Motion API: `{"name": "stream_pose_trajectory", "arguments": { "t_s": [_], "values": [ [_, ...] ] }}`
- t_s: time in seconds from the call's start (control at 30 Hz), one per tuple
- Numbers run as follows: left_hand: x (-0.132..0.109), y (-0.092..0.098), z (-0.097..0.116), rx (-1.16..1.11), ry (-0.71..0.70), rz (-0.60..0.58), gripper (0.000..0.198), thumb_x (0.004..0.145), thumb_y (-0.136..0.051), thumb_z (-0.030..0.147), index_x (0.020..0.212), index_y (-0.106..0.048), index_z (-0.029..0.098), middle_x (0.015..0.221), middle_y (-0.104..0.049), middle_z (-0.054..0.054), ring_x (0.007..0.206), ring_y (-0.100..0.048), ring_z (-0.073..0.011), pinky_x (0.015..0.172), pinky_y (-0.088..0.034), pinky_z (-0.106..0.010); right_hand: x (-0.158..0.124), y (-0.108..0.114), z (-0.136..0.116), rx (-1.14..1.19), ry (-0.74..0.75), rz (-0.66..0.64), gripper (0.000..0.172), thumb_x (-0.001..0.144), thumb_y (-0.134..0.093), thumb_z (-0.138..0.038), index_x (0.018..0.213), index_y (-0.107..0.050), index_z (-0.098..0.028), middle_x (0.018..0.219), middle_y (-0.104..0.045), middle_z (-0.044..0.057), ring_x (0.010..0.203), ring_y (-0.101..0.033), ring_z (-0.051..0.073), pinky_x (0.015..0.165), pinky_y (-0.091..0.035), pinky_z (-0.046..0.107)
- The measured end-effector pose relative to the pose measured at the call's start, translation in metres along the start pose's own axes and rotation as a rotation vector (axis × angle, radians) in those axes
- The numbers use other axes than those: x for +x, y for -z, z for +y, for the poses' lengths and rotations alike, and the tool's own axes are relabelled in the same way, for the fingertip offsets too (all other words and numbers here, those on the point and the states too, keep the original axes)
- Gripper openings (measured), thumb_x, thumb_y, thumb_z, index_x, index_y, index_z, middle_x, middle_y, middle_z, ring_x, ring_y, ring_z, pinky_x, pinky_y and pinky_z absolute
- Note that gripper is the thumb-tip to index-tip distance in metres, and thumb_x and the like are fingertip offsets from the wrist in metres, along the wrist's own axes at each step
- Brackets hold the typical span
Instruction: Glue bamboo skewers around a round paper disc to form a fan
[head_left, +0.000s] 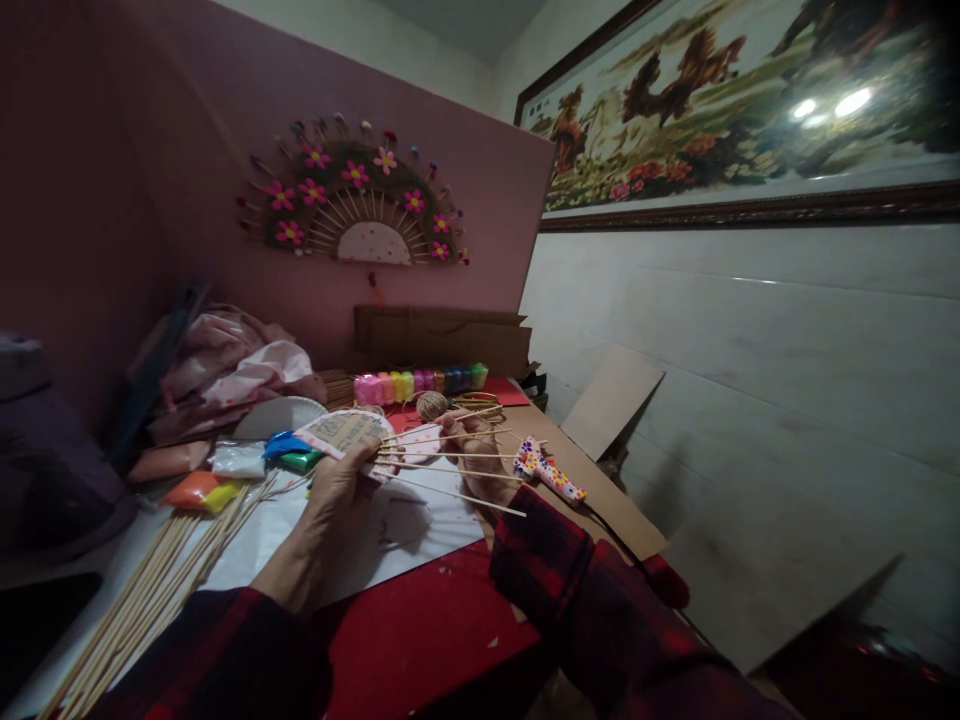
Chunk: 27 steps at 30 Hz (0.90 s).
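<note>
In the middle of the head view, my left hand [352,470] grips a cardboard piece [337,432] with a pale, spotted cloth rim. Several thin bamboo sticks [457,488] fan out to the right from its lower edge. My right hand [472,450] is closed with its fingers among the upper sticks, pinching one of them; the exact grip is partly hidden. Behind the sticks, between the hands, lies a white spotted cloth-covered piece [424,440]. Right of my right hand rests a flower-patterned hot glue gun [551,470].
Loose bamboo sticks [165,580] lie at the left beside coloured clay packets [202,492]. A twine ball [431,405] and a row of colourful packs [420,384] stand behind. A flower-decorated stick fan [367,195] hangs on the pink panel [480,170]. Cardboard [615,400] leans against the right wall.
</note>
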<state>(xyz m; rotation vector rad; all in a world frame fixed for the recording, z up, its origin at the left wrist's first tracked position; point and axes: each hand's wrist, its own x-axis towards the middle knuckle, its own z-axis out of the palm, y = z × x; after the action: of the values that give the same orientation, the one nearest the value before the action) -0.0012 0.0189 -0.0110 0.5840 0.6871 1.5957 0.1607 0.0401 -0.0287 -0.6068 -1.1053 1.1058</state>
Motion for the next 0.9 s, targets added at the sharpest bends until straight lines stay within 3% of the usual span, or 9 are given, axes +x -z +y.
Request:
{"name": "stream_pose_trajectory", "arguments": {
  "t_s": [0.9],
  "values": [
    [0.0022, 0.0002, -0.001, 0.036, 0.012, 0.045, 0.037, 0.066, -0.061, -0.002, 0.1, -0.06, 0.015, 0.073, -0.065, 0.0, 0.055, -0.062, -0.0126, 0.051, -0.057, -0.025, -0.0029, -0.0012, -0.0038, -0.04, 0.016, -0.025, 0.023, 0.073, -0.067, -0.038, 0.075, -0.06, -0.016, 0.051, -0.047, -0.006, 0.042, -0.035, 0.005, 0.04, -0.022, 0.019]
  ]
}}
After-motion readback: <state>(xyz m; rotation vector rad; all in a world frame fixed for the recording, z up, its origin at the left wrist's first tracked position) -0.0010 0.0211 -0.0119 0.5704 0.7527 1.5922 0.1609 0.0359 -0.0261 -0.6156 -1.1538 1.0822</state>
